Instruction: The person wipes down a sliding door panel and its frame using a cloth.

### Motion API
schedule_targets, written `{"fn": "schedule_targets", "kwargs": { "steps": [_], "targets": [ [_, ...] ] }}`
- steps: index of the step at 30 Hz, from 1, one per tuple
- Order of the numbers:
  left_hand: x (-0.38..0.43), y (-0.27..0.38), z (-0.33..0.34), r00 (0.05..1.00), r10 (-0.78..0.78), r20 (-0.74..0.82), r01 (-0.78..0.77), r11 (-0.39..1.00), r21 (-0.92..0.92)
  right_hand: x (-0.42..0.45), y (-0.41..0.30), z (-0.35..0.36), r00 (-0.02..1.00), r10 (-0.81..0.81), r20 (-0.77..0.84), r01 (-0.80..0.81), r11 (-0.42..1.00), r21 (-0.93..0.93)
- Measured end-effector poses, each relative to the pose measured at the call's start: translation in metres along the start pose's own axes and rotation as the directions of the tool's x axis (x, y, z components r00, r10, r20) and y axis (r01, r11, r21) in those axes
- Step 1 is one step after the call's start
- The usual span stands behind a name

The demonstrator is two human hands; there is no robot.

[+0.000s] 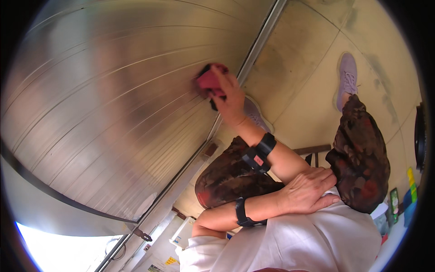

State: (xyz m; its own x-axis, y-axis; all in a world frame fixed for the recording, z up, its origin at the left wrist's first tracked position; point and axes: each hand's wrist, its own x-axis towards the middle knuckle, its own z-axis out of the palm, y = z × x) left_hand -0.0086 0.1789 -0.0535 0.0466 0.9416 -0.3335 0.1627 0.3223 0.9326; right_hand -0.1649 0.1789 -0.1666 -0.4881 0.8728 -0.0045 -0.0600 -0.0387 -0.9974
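My right hand (231, 101) grips a crumpled red and black cloth (210, 83) against a ribbed, shiny metal panel (136, 98). The cloth is blurred, and it sits near the panel's lower edge strip (258, 47). My left hand (307, 190) lies across my right arm near the elbow, its fingers curled over it and their tips hidden. Each wrist wears a black strap; the right one carries a small black device (256, 159) with a pink patch.
Tan floor tiles (302, 68) lie beside the panel. My lilac shoes (347, 78) rest on them, one close to the panel. A metal latch (142, 234) projects at the panel's near end. A white box (183, 233) stands lower left; several small items (394, 204) crowd the right rim.
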Motion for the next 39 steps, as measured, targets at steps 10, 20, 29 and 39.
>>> {"fn": "schedule_targets", "kwargs": {
  "steps": [10,20,29,39],
  "targets": [
    [0.005,-0.009,0.004,1.000,-0.002,-0.013,0.001,0.995,-0.099,-0.012,0.126,0.004,0.770,0.615,0.172,-0.598,0.789,-0.145],
    [0.000,-0.003,0.000,0.999,-0.028,0.042,0.027,0.999,0.042,-0.030,-0.062,-0.008,0.901,0.153,0.407,-0.183,0.982,0.035],
    [0.000,-0.002,0.001,0.997,0.015,-0.078,-0.013,1.000,0.026,-0.028,0.146,0.003,0.698,0.655,0.289,-0.549,0.749,-0.372],
    [-0.006,-0.007,0.003,0.997,-0.047,-0.065,0.044,0.998,-0.035,-0.039,0.081,0.009,0.627,0.681,0.379,-0.605,0.732,-0.313]
  ]
}}
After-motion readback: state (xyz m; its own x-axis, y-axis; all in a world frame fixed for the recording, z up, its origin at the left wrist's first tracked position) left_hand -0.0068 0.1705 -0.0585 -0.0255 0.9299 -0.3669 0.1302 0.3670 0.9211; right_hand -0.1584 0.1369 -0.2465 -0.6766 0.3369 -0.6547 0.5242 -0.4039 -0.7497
